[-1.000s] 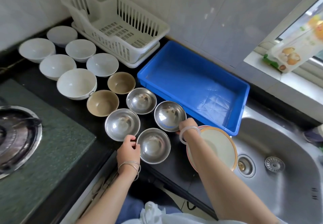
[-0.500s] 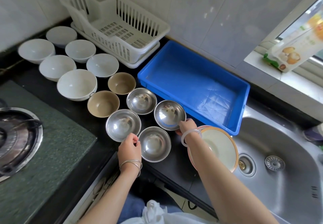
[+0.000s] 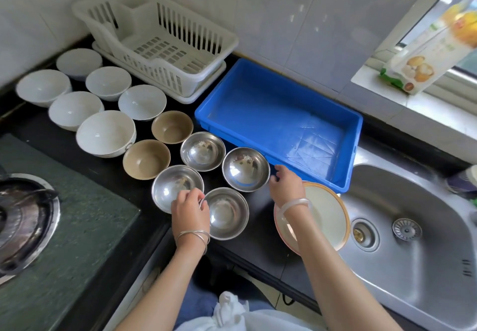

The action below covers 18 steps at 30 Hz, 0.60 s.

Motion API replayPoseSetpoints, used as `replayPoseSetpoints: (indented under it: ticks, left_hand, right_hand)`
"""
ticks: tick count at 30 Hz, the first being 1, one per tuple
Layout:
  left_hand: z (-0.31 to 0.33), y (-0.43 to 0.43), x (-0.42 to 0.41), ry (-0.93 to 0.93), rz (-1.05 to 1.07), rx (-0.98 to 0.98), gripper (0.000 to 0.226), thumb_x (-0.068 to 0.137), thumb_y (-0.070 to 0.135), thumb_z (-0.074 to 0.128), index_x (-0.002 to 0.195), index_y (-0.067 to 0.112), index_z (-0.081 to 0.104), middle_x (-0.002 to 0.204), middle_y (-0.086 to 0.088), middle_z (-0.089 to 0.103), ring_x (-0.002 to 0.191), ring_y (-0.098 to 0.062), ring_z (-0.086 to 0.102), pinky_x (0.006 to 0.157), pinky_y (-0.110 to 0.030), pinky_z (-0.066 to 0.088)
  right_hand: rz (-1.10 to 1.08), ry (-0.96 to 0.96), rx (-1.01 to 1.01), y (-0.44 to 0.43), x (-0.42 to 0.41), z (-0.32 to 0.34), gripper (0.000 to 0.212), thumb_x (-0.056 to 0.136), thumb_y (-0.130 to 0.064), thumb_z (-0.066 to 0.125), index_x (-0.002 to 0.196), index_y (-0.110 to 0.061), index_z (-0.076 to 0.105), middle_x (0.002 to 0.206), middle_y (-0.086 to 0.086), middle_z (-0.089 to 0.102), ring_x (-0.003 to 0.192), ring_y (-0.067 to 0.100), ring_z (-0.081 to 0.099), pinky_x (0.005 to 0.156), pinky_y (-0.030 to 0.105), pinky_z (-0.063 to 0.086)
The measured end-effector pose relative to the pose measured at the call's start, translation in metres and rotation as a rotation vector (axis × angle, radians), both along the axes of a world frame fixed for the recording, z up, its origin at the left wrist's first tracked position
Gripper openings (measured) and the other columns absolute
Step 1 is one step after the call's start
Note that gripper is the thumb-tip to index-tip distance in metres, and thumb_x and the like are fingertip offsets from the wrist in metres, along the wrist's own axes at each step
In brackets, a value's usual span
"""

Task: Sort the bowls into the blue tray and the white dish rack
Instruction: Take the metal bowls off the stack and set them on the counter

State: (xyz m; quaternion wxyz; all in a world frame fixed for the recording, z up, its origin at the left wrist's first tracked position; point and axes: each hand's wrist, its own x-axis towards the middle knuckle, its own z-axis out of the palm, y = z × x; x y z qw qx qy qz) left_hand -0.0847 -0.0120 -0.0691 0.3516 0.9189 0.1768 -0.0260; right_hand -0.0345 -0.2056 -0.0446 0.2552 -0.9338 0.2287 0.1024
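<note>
I am watching the left hand [image 3: 190, 208] pinching the near-left rim of the nearest steel bowl [image 3: 226, 213], thumb and fingers closed on its edge. The right hand [image 3: 285, 184] is curling its fingers against the right rim of the steel bowl beside the tray [image 3: 246, 169]; I cannot tell whether it is truly gripping it or only touching. Two more steel bowls are sitting on the black counter [image 3: 77, 155]: one at the left [image 3: 177, 188], partly under the left hand, one farther back [image 3: 203, 151]. Behind them two tan bowls [image 3: 146, 159] are standing, and beyond those six white bowls [image 3: 105, 133] are clustering near the wall. The blue tray [image 3: 258, 103] is lying just right of the steel bowls, holding nothing, and the white dish rack [image 3: 165, 38] is standing behind it to the left, likewise holding no bowls. An orange-rimmed plate [image 3: 327, 217] is resting under the right forearm at the edge of the steel sink [image 3: 418, 266].
</note>
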Motion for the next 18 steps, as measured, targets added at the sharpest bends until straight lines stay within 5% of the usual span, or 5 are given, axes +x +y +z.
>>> replayPoseSetpoints:
  ticks: [5, 12, 18]
  left_hand:
    - [0.017, -0.037, 0.018, -0.008, -0.196, -0.141, 0.010, 0.085, 0.012, 0.055, 0.092, 0.013, 0.063, 0.104, -0.005, 0.059, 0.086, -0.024, 0.056, 0.078, -0.032, 0.045]
    - [0.019, -0.107, 0.025, 0.210, -0.661, -0.170, 0.036, 0.090, 0.032, 0.051, 0.125, 0.021, 0.055, 0.125, -0.003, 0.056, 0.106, -0.020, 0.057, 0.091, -0.031, 0.046]
    - [0.009, -0.132, 0.019, 0.348, -0.736, -0.124, 0.039, 0.090, 0.033, 0.052, 0.125, 0.018, 0.052, 0.123, -0.009, 0.054, 0.109, -0.025, 0.056, 0.093, -0.032, 0.046]
  right_hand:
    - [-0.104, -0.115, -0.129, -0.049, -0.038, 0.015, 0.032, 0.093, -0.016, 0.045, 0.123, -0.013, 0.054, 0.122, 0.009, 0.062, 0.106, 0.030, 0.059, 0.075, 0.028, 0.040]
    - [-0.329, -0.035, -0.133, -0.109, -0.096, -0.001, 0.043, 0.087, -0.006, 0.051, 0.130, -0.004, 0.049, 0.132, 0.017, 0.052, 0.121, 0.035, 0.047, 0.098, 0.038, 0.036]
    - [-0.594, -0.045, 0.083, -0.117, -0.111, -0.011, 0.020, 0.088, -0.017, 0.054, 0.101, -0.009, 0.068, 0.103, 0.013, 0.071, 0.096, 0.032, 0.062, 0.076, 0.030, 0.041]
